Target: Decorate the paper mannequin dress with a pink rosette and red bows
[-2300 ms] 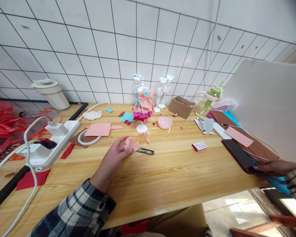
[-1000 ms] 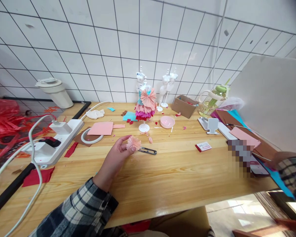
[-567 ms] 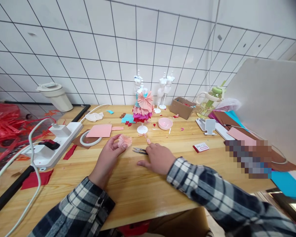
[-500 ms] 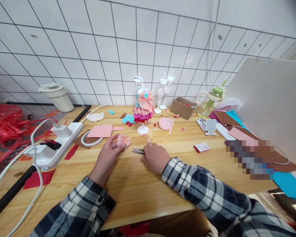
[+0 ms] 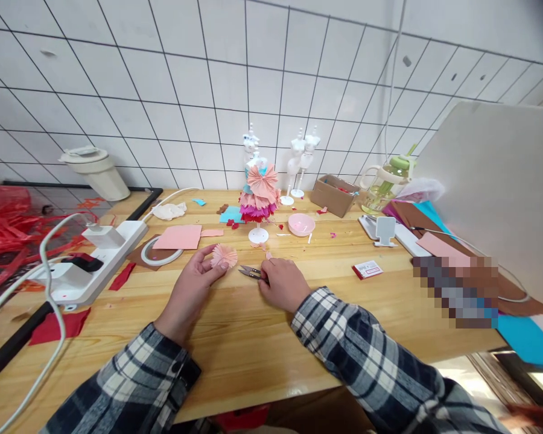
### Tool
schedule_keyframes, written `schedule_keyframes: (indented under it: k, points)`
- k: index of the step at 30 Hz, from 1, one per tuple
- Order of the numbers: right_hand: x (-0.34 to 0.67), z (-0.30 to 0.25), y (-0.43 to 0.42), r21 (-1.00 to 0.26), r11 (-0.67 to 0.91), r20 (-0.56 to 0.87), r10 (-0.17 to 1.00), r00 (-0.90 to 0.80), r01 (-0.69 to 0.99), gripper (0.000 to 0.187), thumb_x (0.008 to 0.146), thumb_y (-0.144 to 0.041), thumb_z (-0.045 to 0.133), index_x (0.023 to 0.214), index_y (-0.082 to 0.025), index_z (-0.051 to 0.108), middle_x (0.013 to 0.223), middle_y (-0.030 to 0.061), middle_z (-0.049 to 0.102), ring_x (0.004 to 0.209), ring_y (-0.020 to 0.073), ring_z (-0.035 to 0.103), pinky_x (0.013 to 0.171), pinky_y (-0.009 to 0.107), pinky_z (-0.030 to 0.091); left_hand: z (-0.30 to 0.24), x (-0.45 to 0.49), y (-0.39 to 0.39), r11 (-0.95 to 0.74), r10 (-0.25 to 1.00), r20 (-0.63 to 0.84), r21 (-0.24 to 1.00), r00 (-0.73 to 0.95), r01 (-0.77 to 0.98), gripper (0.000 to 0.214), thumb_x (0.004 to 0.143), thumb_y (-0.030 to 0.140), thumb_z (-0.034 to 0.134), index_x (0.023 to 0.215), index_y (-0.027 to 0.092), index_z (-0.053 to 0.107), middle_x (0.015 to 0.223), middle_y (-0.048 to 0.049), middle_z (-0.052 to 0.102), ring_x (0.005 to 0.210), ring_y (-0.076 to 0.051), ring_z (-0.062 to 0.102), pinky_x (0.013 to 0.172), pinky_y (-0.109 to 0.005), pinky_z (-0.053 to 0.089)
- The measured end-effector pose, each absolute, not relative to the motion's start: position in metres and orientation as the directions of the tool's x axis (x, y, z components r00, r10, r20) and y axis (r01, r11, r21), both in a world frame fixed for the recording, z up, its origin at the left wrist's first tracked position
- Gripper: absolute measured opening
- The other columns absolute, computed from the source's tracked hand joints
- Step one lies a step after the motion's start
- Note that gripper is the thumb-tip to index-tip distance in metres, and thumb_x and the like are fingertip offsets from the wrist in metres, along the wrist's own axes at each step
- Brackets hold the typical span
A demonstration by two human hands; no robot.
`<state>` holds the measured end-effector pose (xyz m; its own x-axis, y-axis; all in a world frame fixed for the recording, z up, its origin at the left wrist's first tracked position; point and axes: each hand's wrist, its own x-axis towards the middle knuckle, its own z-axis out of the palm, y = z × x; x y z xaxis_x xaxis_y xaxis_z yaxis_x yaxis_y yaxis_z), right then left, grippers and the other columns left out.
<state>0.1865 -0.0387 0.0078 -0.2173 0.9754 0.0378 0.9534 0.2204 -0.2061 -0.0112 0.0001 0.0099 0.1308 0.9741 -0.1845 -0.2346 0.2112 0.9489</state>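
My left hand [image 5: 190,283] pinches a small pleated pink paper rosette [image 5: 224,256] between thumb and fingers, just above the table. My right hand [image 5: 284,283] is closed around the dark handles of a pair of thread snips [image 5: 250,272]. The snips' metal blades point left toward the rosette, slightly apart from it. Small pink paper scraps [image 5: 259,245] lie beyond my right hand. Farther back stands a white mini dress form [image 5: 259,235] wearing a layered paper dress [image 5: 260,196] in blue, pink, magenta and red, with a large pleated pink fan on its front.
Behind are bare white dress forms [image 5: 297,158], a cardboard box [image 5: 333,198] and a pink bowl [image 5: 301,225]. To the left lie pink paper [image 5: 178,237], a tape roll [image 5: 150,256] and a power strip [image 5: 122,244] with cables. A phone stand [image 5: 384,230] and drink bottle [image 5: 387,184] are right.
My right hand has closed around the snips' handles, and the blades have swung to a steeper slant. My left hand still holds the rosette. The view has shifted slightly.
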Motion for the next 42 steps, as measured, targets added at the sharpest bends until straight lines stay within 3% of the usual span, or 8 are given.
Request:
schedule_keyframes:
  k: [6, 10, 15, 18, 21, 23, 29, 42]
  points:
    - [0.182, 0.008, -0.027, -0.175, 0.227, -0.028, 0.972, -0.235, 0.958, 0.03, 0.091, -0.044, 0.051, 0.096, -0.016, 0.06, 0.099, 0.0128, 0.069, 0.09, 0.0254, 0.063, 0.073, 0.033, 0.042, 0.01, -0.009, -0.001, 0.228, 0.971, -0.199, 0.935, 0.131, -0.272, 0.068, 0.065, 0.019, 0.084, 0.124, 0.018, 0.052, 0.078, -0.0002, 0.073, 0.066, -0.011, 0.068, 0.063, -0.019, 0.052]
    - [0.18, 0.01, -0.02, -0.278, 0.146, -0.104, 0.978, -0.181, 0.949, 0.03, 0.088, -0.034, 0.056, 0.112, -0.015, 0.054, 0.1, 0.0133, 0.07, 0.091, 0.0255, 0.065, 0.071, 0.031, 0.042, 0.011, -0.008, 0.0, 0.25, 0.968, -0.227, 0.909, 0.107, -0.334, 0.06, 0.064, 0.012, 0.082, 0.117, 0.017, 0.053, 0.08, -0.0013, 0.072, 0.068, -0.01, 0.068, 0.067, -0.019, 0.054]
    - [0.182, 0.003, -0.024, -0.359, 0.112, -0.071, 0.987, -0.147, 0.927, 0.01, 0.088, -0.024, 0.047, 0.092, -0.018, 0.054, 0.091, 0.0108, 0.069, 0.084, 0.0227, 0.064, 0.068, 0.03, 0.038, 0.01, -0.009, -0.001, 0.282, 0.959, -0.252, 0.883, 0.127, -0.376, 0.057, 0.065, 0.012, 0.081, 0.115, 0.018, 0.054, 0.086, -0.0026, 0.073, 0.074, -0.01, 0.069, 0.073, -0.019, 0.056]
    - [0.179, -0.002, -0.025, -0.572, 0.115, 0.018, 0.992, -0.127, 0.812, 0.007, 0.085, -0.021, 0.046, 0.091, -0.02, 0.049, 0.084, 0.006, 0.067, 0.077, 0.0189, 0.062, 0.068, 0.028, 0.038, 0.011, -0.008, -0.003, 0.296, 0.955, -0.259, 0.874, 0.147, -0.386, 0.056, 0.066, 0.01, 0.079, 0.115, 0.018, 0.054, 0.087, -0.0032, 0.073, 0.073, -0.009, 0.069, 0.071, -0.018, 0.056]
    - [0.173, -0.006, -0.026, -0.845, 0.034, -0.059, 0.986, -0.156, 0.533, 0.019, 0.081, -0.017, 0.046, 0.099, -0.022, 0.044, 0.068, -0.0034, 0.062, 0.067, 0.0148, 0.059, 0.064, 0.025, 0.038, 0.011, -0.008, -0.004, 0.313, 0.949, -0.262, 0.852, 0.174, -0.419, 0.054, 0.067, 0.007, 0.078, 0.115, 0.019, 0.055, 0.084, -0.0016, 0.072, 0.07, -0.008, 0.068, 0.069, -0.018, 0.056]
    - [0.169, -0.008, -0.029, -0.918, -0.047, -0.128, 0.975, -0.183, 0.395, 0.017, 0.084, -0.022, 0.047, 0.1, -0.022, 0.045, 0.058, -0.0073, 0.054, 0.058, 0.0135, 0.053, 0.058, 0.023, 0.036, 0.012, -0.008, -0.005, 0.328, 0.944, -0.27, 0.836, 0.19, -0.439, 0.053, 0.067, 0.007, 0.077, 0.114, 0.019, 0.055, 0.083, -0.0004, 0.072, 0.069, -0.008, 0.068, 0.069, -0.018, 0.056]
    - [0.159, -0.014, -0.041, -0.972, -0.092, -0.145, 0.96, -0.24, 0.218, 0.046, 0.097, -0.057, 0.027, 0.079, -0.021, 0.05, 0.054, -0.0052, 0.043, 0.048, 0.0108, 0.039, 0.05, 0.024, 0.031, 0.011, -0.006, -0.006, 0.349, 0.935, -0.275, 0.822, 0.223, -0.45, 0.05, 0.068, 0.007, 0.078, 0.111, 0.018, 0.056, 0.086, -0.0009, 0.071, 0.069, -0.008, 0.067, 0.071, -0.018, 0.056]
    - [0.157, -0.011, -0.041, -0.974, -0.069, -0.12, 0.964, -0.237, 0.214, 0.039, 0.098, -0.05, 0.03, 0.074, -0.022, 0.044, 0.054, -0.0055, 0.04, 0.052, 0.0121, 0.04, 0.053, 0.025, 0.032, 0.011, -0.004, -0.009, 0.332, 0.942, -0.269, 0.838, 0.201, -0.433, 0.051, 0.068, 0.008, 0.076, 0.114, 0.018, 0.056, 0.079, 0.0006, 0.071, 0.067, -0.008, 0.067, 0.07, -0.018, 0.056]
